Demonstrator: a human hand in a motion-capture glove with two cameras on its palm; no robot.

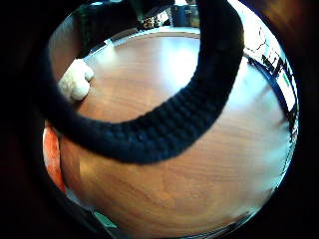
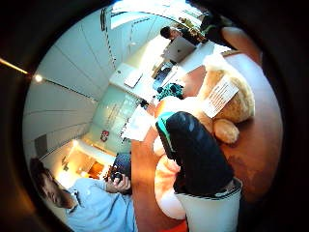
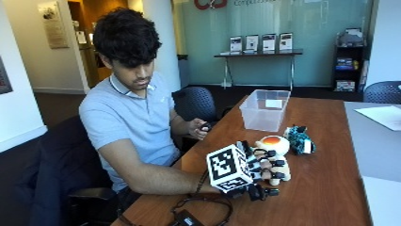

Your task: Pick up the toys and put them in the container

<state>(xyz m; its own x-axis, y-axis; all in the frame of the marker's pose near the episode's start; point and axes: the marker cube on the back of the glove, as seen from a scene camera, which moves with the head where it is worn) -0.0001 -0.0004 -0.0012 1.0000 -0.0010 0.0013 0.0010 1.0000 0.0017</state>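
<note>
We see a tan plush toy (image 3: 276,170) on the worktop (image 3: 325,188), well short of the clear container (image 3: 264,109), under the gloved right hand (image 3: 260,165), its fingers curled around it; a teal toy (image 3: 300,140) sits nearer the container.

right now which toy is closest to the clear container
The teal toy. It lies nearest the clear container, beyond the orange-and-white toy and the tan plush toy under the gloved hand.
</note>
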